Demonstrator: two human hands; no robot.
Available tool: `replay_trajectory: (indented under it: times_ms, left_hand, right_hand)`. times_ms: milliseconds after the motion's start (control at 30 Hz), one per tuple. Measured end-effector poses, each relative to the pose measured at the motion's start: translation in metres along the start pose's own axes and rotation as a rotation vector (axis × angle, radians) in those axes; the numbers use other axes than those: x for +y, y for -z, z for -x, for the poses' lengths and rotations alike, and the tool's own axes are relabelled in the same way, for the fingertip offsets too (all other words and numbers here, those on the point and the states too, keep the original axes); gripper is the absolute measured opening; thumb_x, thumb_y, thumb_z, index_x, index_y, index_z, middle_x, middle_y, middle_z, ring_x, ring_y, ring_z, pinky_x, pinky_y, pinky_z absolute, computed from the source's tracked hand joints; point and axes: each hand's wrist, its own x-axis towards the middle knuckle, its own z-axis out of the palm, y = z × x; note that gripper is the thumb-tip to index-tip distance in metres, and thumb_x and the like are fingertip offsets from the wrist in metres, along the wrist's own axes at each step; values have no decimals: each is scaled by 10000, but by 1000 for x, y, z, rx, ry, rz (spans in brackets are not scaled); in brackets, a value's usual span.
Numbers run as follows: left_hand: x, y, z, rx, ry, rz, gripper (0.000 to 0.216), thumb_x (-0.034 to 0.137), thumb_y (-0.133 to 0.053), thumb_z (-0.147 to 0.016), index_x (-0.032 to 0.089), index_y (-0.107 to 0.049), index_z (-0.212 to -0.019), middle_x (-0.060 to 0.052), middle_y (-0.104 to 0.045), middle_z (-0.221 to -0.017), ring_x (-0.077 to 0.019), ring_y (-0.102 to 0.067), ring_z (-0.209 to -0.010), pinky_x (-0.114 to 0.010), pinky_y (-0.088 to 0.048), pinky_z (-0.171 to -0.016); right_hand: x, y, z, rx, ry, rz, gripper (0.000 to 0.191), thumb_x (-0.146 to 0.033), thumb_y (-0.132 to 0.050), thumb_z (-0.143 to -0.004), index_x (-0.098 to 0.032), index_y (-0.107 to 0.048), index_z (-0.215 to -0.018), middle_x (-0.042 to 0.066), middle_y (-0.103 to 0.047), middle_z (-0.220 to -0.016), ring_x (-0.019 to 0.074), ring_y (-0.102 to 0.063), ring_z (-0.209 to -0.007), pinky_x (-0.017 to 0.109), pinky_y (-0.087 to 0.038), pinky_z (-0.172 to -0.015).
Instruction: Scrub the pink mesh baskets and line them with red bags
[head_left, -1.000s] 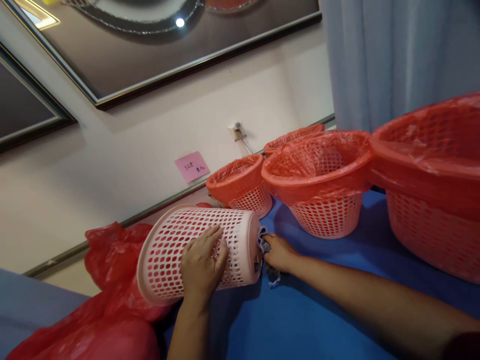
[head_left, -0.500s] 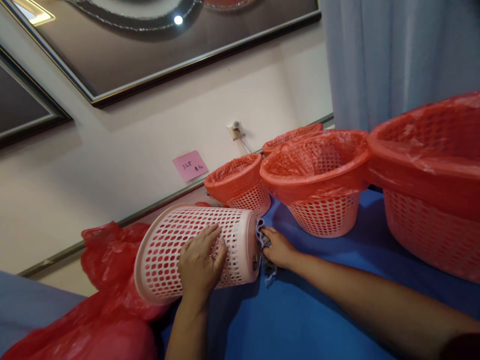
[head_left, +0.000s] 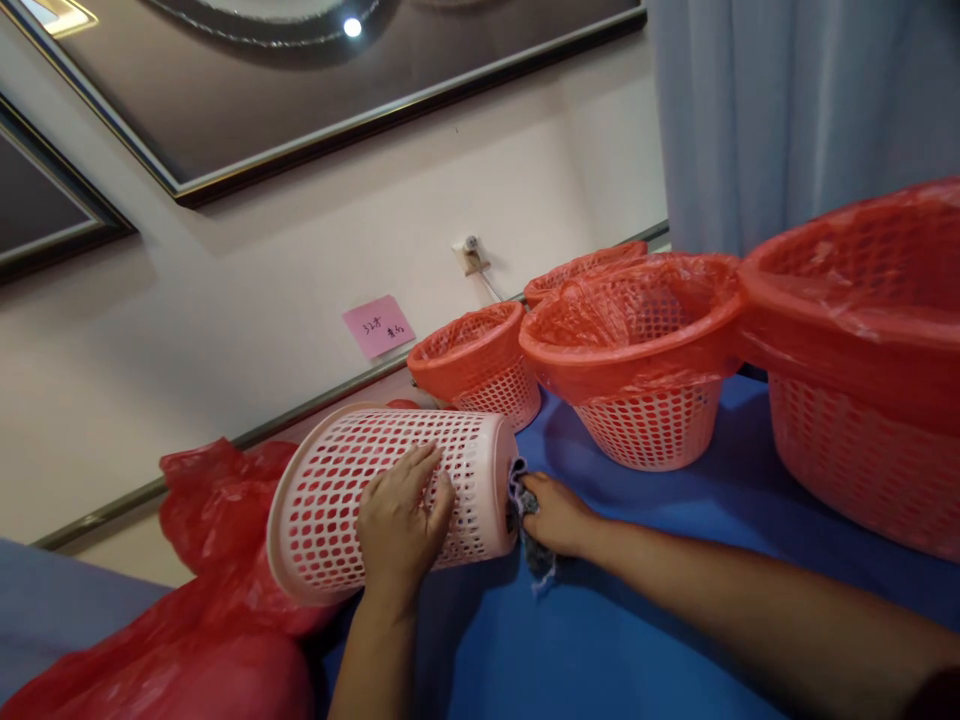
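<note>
A pink perforated plastic basket (head_left: pixel 352 470) lies on its side on the blue tabletop (head_left: pixel 637 620), its mouth turned left. My left hand (head_left: pixel 401 525) rests on its wall with the fingers curved round it, holding it steady. My right hand (head_left: pixel 551 515) is at the basket's bottom end, fingers closed on a small grey-blue cloth (head_left: pixel 534 555) pressed against the base. A tail of the cloth hangs down onto the table.
Red plastic bags (head_left: pixel 217 600) lie heaped at the left, behind and under the basket. Several baskets lined with red bags (head_left: pixel 637 340) stand along the back and right. A pink note (head_left: pixel 377 326) is stuck on the wall; a curtain hangs at the right.
My right hand has shifted the cloth slightly down and back along the basket's bottom. The basket and my left hand have barely moved.
</note>
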Motion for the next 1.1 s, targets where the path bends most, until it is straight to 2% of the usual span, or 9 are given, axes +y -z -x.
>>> replay_trajectory:
  times_ms: [100,267,400,533,733,833,900,1000,1100]
  left_hand:
    - [3,1,-1,-3,18,-10,333,320,-495,-968,209,-742,-1162,-110,-779,-1248,-316,-718,-1192,-489,-491,-1004]
    - [3,0,-1,-1,7,-7,333,320,-496,-972,198,-743,-1160,-111,-781,-1242,-315,-722,-1186,-487,-491,-1006]
    - [1,-1,0,9,-5,9,333,319,-496,-978,188,-745,-1155,-112,-784,-1234,-311,-721,-1186,-484,-492,-997]
    - [2,-2,0,0,5,1,333,326,-497,-981,192,-740,-1164,-112,-776,-1255,-309,-715,-1201,-485,-495,-1006]
    - [1,-4,2,-6,26,-7,321,332,-508,-972,214,-736,-1163,-106,-772,-1268,-304,-708,-1215,-476,-496,-1018]
    - [1,-3,2,-4,18,4,324,331,-513,-971,198,-741,-1159,-118,-772,-1262,-310,-711,-1207,-483,-500,-1015]
    - [1,-3,1,-3,16,7,326,326,-513,-971,192,-744,-1157,-120,-774,-1256,-314,-711,-1206,-486,-503,-1010]
    - [2,-2,1,1,12,14,332,320,-511,-969,183,-747,-1158,-124,-775,-1253,-315,-712,-1206,-488,-507,-1003]
    - [1,-3,1,-4,15,11,338,322,-514,-967,178,-747,-1166,-129,-773,-1256,-320,-713,-1202,-493,-506,-1005]
  right_hand:
    - [1,5,-13,39,3,-17,645,-45,-615,-742,-191,-600,-1370,112,-608,-1449,243,-589,-1317,346,-461,-1109]
    - [-7,-15,17,0,-53,-5,470,-80,-649,-727,-146,-699,-1190,155,-702,-1264,323,-665,-1194,438,-513,-1068]
    - [-16,-27,43,97,38,-95,663,-68,-600,-727,-165,-595,-1383,126,-601,-1448,287,-563,-1356,411,-421,-1188]
    - [-16,-19,36,143,126,-116,778,-52,-562,-712,-190,-497,-1474,99,-490,-1567,239,-465,-1450,366,-365,-1225]
    - [-11,-13,30,-25,-54,-8,295,-114,-656,-679,-187,-721,-957,101,-752,-1053,292,-712,-1014,376,-544,-946]
    - [-14,-4,26,-16,-63,-34,249,-98,-632,-685,-181,-724,-901,71,-761,-928,252,-728,-876,335,-569,-848]
    - [-16,3,23,46,-43,-56,399,-89,-584,-731,-155,-714,-1103,102,-751,-1111,250,-715,-1037,335,-553,-950]
    - [-18,1,26,183,105,-83,722,-72,-555,-748,-135,-505,-1466,141,-525,-1529,251,-473,-1443,376,-384,-1209]
    - [-14,-18,40,180,179,-42,818,-73,-593,-719,-157,-450,-1520,153,-437,-1600,295,-416,-1491,448,-365,-1241]
